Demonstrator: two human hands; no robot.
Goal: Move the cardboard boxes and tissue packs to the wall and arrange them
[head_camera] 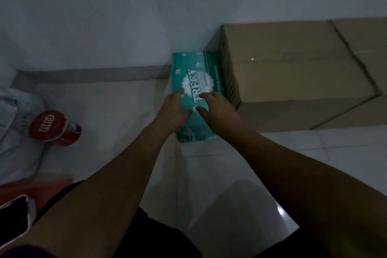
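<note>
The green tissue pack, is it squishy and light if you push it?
Probably yes. The green tissue pack looks like a soft plastic wrap, so it likely dents under the left hand and right hand. It lies flat on the floor, so it should slide rather than roll.

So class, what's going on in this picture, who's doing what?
A person is reaching down with both bare hands to a teal tissue pack lying flat on the white tiled floor. The left hand and right hand rest palm-down on its top. The pack's far end is at the wall and it sits right beside a large cardboard box. A red tin lies off to the left.
</note>
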